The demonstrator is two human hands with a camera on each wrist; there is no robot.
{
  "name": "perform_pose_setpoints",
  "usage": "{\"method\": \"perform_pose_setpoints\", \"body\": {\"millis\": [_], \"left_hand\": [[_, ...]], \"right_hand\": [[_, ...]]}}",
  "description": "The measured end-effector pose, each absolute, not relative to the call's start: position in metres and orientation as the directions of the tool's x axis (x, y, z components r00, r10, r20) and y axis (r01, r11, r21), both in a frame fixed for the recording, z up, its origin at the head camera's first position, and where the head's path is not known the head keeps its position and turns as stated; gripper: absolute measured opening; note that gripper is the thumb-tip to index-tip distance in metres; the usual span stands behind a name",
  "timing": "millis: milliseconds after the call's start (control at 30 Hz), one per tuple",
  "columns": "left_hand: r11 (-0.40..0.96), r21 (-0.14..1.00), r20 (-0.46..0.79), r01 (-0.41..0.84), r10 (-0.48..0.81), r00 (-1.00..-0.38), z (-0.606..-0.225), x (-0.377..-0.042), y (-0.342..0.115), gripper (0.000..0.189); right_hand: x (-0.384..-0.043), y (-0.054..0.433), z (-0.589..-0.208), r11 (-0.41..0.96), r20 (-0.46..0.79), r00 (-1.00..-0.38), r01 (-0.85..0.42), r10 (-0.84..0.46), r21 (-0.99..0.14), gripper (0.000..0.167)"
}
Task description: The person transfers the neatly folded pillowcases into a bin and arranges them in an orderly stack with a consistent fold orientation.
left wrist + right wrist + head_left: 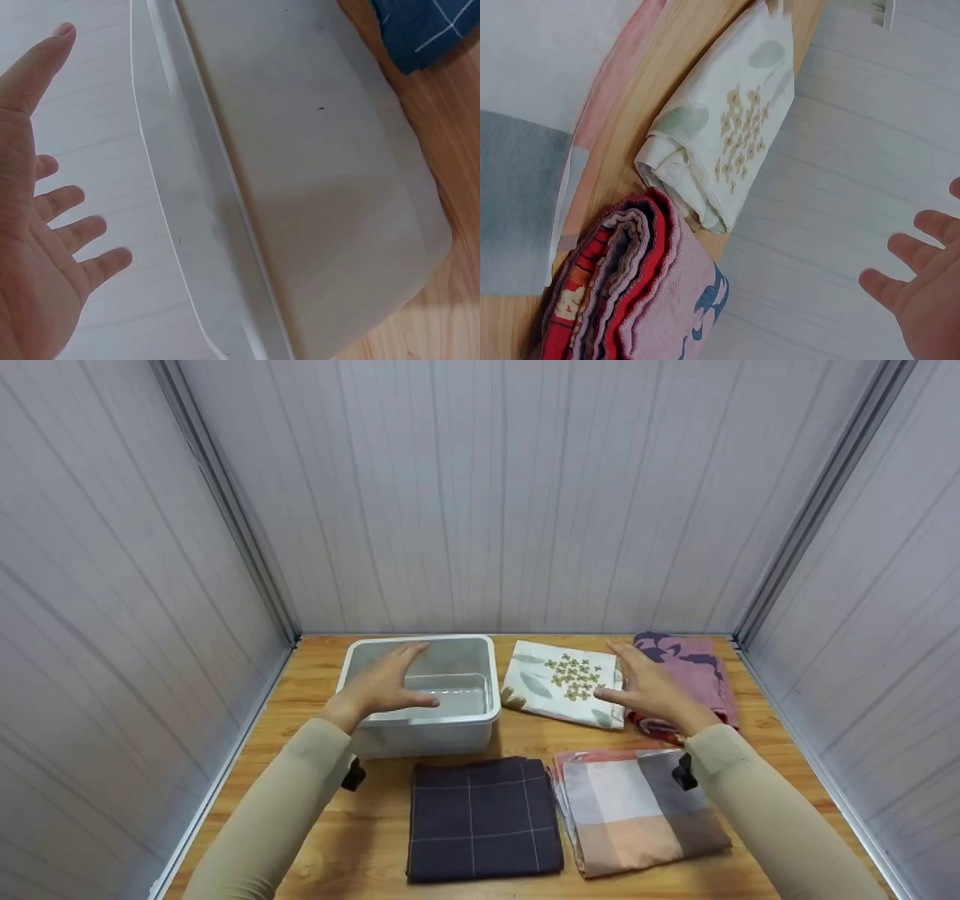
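My left hand (385, 684) hovers over the white plastic bin (420, 740), fingers spread and holding nothing. In the left wrist view the hand (41, 217) is apart from the bin's wall (330, 150). My right hand (651, 688) hangs in the air with spread fingers, above the gap between a folded white floral cloth (547, 679) and a folded pink and purple cloth (705, 675). The right wrist view shows that hand (934, 277) touching neither the floral cloth (742, 112) nor the pink one (675, 300).
Nearer the front lie a folded dark checked cloth (484, 821) and a folded plaid cloth (630, 810) in grey, white and orange. All rest on a wooden table (352, 840). Pale panel walls (465, 495) enclose the back and both sides.
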State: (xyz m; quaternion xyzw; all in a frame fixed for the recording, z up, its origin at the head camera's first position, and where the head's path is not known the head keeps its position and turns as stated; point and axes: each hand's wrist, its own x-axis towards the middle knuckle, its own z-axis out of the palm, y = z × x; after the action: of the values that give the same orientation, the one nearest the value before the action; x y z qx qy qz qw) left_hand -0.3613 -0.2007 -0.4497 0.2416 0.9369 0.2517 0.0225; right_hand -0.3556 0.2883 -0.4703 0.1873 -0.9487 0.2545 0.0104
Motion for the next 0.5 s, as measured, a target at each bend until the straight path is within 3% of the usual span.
{"method": "perform_pose_setpoints", "body": {"millis": [500], "left_hand": [[0.586,0.701,0.120,0.405,0.463,-0.878,-0.4485,-0.3568,-0.1965,0.089]], "right_hand": [[-0.3539,0.2851,-0.4715,0.654,0.177,-0.938,-0.336,-0.298,-0.678,0.097]]}}
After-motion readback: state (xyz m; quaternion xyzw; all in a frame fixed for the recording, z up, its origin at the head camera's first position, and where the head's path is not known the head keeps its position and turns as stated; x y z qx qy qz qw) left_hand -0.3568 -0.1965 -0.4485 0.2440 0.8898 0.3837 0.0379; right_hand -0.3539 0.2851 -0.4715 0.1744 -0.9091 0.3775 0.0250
